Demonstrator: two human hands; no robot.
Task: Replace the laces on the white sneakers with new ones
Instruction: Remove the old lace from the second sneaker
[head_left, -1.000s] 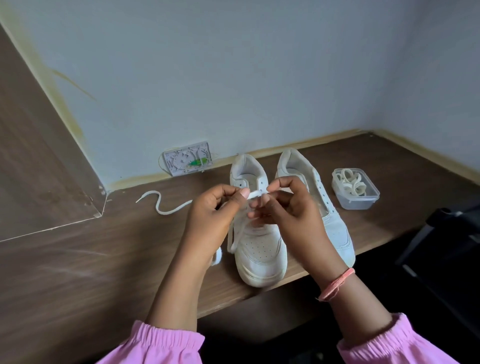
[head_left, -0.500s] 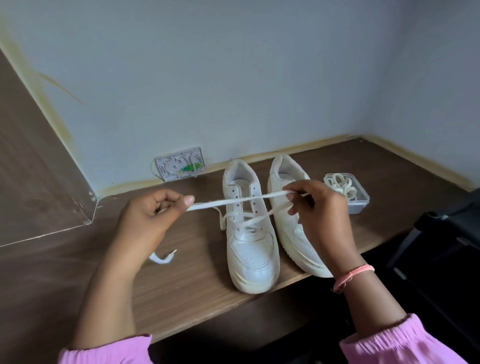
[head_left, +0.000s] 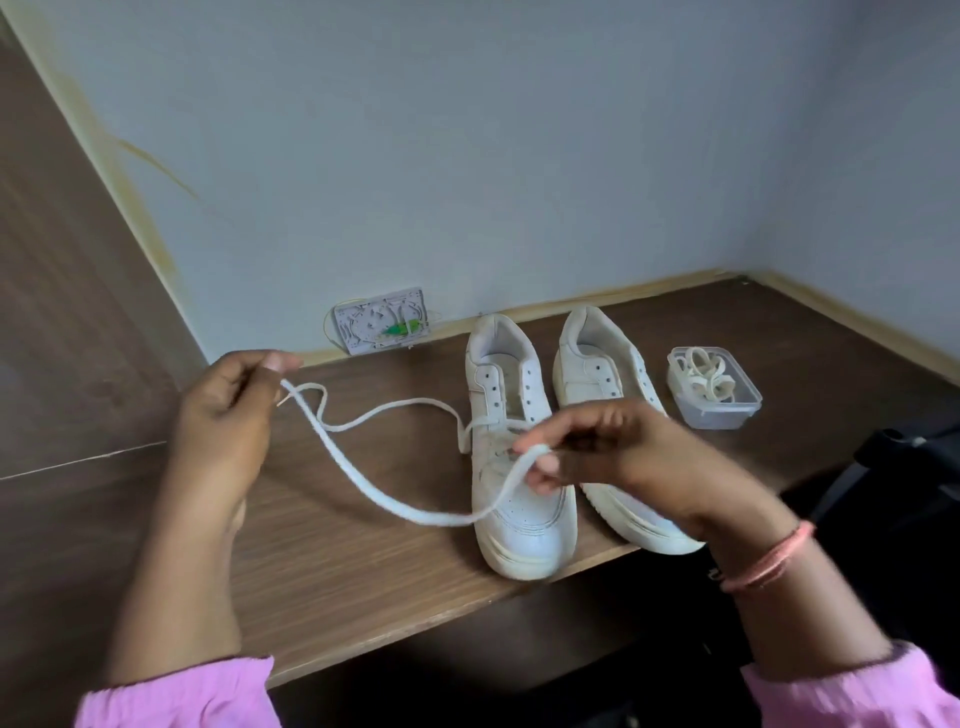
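Two hands pinch one flat white lace (head_left: 415, 512): my left hand (head_left: 228, 410) holds its tip, my right hand (head_left: 618, 452) its middle, above the left sneaker (head_left: 519, 499) at the table's (head_left: 363, 587) front edge. I judge it limp and light, best gripped near the stiff tip.

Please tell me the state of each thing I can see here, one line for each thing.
Left hand: grip shut on lace end.
Right hand: grip shut on lace.
Lace: slack, partly threaded in left sneaker.
Left sneaker: upper eyelets empty.
Right sneaker: visible eyelets empty.
Box: open, holds laces.
Wall plate: cover off.
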